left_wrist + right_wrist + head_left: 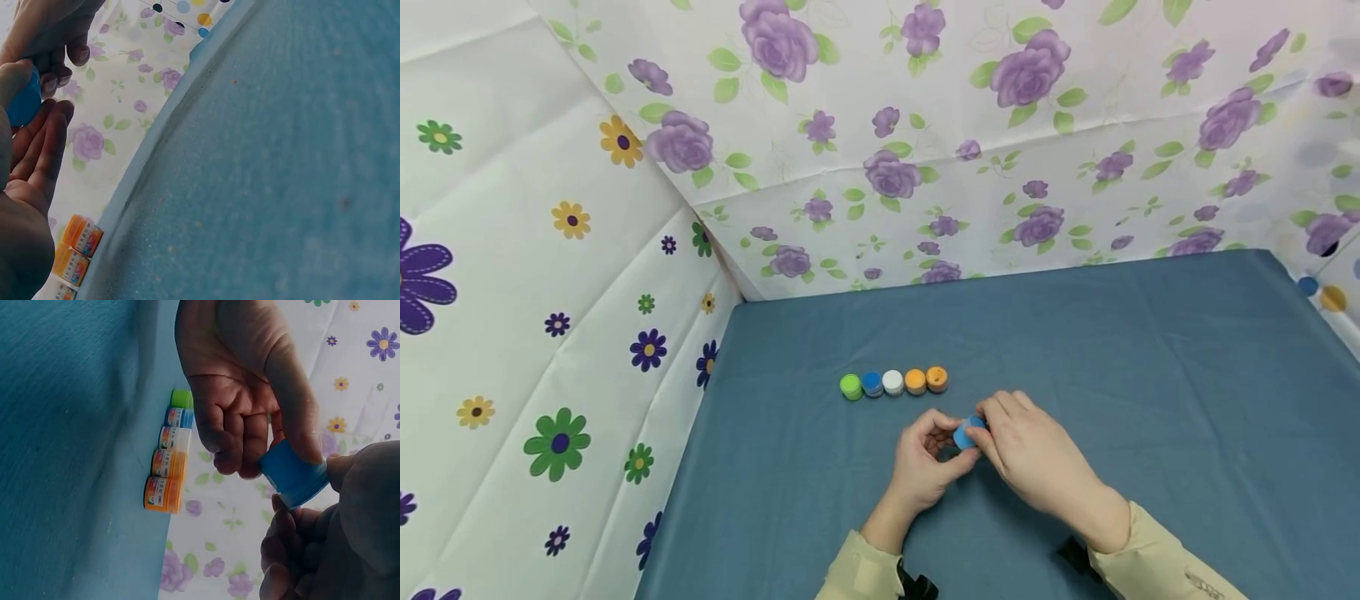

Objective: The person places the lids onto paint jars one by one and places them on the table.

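Just in front of a row of little jars, both hands meet around a small blue jar (967, 433). My left hand (921, 467) pinches it between thumb and curled fingers. From the other side, my right hand (1037, 454) grips its edge with thumb and forefinger. The right wrist view shows the blue jar (294, 475) tilted, with a paler rim on the right hand's side. In the left wrist view, fingers partly cover the blue jar (25, 100).
Beyond the hands stand a green jar (851, 387), a dark blue jar (872, 384), a white jar (892, 382), a yellow-orange jar (915, 382) and an orange jar (937, 379). A blue-grey cloth (1150, 375) covers the table. Flowered sheets (850, 108) hang behind and at the left.
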{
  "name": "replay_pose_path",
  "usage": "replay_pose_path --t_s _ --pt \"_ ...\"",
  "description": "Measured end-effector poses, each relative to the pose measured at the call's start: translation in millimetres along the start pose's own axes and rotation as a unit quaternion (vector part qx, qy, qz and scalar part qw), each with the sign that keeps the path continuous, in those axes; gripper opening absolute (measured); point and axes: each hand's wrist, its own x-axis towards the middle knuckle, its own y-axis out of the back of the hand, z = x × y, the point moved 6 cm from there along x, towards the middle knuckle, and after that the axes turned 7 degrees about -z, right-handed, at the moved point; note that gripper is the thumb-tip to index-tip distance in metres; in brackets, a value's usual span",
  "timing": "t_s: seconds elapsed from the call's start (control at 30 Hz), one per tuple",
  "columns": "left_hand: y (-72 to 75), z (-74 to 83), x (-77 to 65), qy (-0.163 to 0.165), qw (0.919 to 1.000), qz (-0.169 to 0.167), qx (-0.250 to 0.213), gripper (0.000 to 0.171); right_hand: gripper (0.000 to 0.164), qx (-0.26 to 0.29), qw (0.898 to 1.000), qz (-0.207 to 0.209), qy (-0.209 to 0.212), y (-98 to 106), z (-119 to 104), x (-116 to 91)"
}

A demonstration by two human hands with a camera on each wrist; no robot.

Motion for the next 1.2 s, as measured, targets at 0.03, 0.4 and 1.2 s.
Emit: replay_pose_path --t_s 0.03,0.4,1.2 --pt "0.0 0.7 0.5 0.001 0.9999 0.004 0.012 0.025 0.021 0.002 1.000 0.000 -0.005 0.7 0.3 0.1" --pt "-9.1 15.7 29.8 0.104 0.9578 -0.052 0.263 0.030 0.032 0.041 0.998 -0.019 -0.049 21.2 14.7 -0.2" --pt "32.5 -27.8 95.0 0.188 0.7933 -0.149 0.560 0.031 0.021 0.053 0.991 -0.053 -0.109 29.5 52.9 -13.8"
